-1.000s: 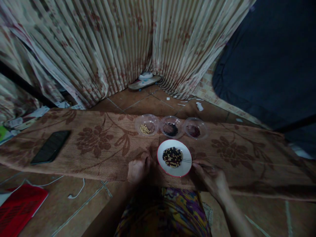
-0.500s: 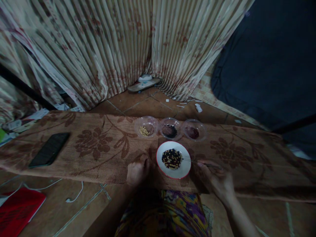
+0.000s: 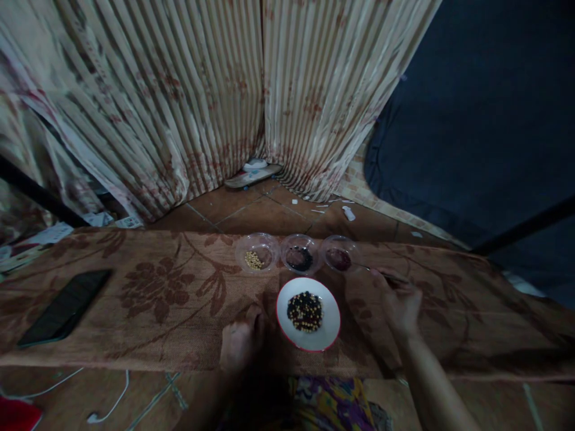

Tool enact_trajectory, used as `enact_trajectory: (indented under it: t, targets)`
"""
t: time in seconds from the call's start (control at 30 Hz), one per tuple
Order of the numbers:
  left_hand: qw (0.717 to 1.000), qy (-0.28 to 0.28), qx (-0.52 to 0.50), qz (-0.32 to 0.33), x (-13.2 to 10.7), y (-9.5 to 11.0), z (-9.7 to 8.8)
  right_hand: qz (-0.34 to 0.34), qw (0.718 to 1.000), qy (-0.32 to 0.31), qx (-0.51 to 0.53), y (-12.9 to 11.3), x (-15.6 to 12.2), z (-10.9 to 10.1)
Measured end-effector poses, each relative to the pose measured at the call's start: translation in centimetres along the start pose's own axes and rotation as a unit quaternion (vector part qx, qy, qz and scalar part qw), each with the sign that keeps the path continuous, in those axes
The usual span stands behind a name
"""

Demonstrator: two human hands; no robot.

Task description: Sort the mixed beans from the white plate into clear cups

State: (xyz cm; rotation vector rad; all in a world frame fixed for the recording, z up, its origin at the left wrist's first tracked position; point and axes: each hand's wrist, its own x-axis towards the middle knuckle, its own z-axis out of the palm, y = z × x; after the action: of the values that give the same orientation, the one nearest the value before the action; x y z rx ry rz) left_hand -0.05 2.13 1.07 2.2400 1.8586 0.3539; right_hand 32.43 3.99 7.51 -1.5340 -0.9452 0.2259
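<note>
A white plate with a red rim (image 3: 327,311) holds a heap of mixed dark and pale beans (image 3: 305,310) on a brown flowered cloth. Behind it stand three clear bowls: the left bowl (image 3: 256,253) holds pale beans, the middle bowl (image 3: 299,254) black ones, the right bowl (image 3: 338,254) dark red ones. My right hand (image 3: 398,300) pinches thin metal tweezers (image 3: 376,270), whose tip reaches the right bowl. My left hand (image 3: 240,342) rests curled on the cloth just left of the plate.
A black phone (image 3: 63,307) lies on the cloth at the far left. A white cable (image 3: 108,404) trails on the tiled floor below. Striped curtains (image 3: 188,102) hang behind, with a sandal (image 3: 251,172) at their foot. A dark sheet (image 3: 471,114) fills the right.
My right hand has lifted the tweezers from the plate's right edge up and over to the right bowl. The view has tilted, so everything sits lower. My left hand stays put.
</note>
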Motion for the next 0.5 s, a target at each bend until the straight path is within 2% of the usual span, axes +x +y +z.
enact_trajectory:
  t: [0.1, 0.17, 0.23, 0.3, 0.43, 0.5]
  targets:
    - [1.000, 0.003, -0.006, 0.003, 0.1, -0.1, 0.2, 0.008, 0.995, -0.094, -0.040, -0.6, -3.0, -0.4]
    - [1.000, 0.006, -0.007, 0.000, 0.1, -0.2, 0.4, 0.022, 0.976, -0.204, -0.069, -1.0, -4.8, -0.8]
    - [1.000, 0.007, -0.006, -0.001, 0.1, -0.2, 0.4, 0.015, 0.955, -0.286, -0.075, -1.2, -6.2, -1.0]
    - [1.000, 0.008, -0.008, 0.000, 0.1, -0.2, 0.4, -0.008, 0.945, -0.317, -0.079, -1.2, -7.1, -1.1]
    - [1.000, 0.001, -0.013, -0.002, 0.0, 0.0, 0.2, -0.036, 0.942, -0.319, -0.096, -1.6, -8.9, -1.3]
    - [1.000, -0.003, -0.006, -0.011, 0.0, 0.1, 0.2, -0.044, 0.932, -0.348, -0.091, -2.2, -9.8, -1.4]
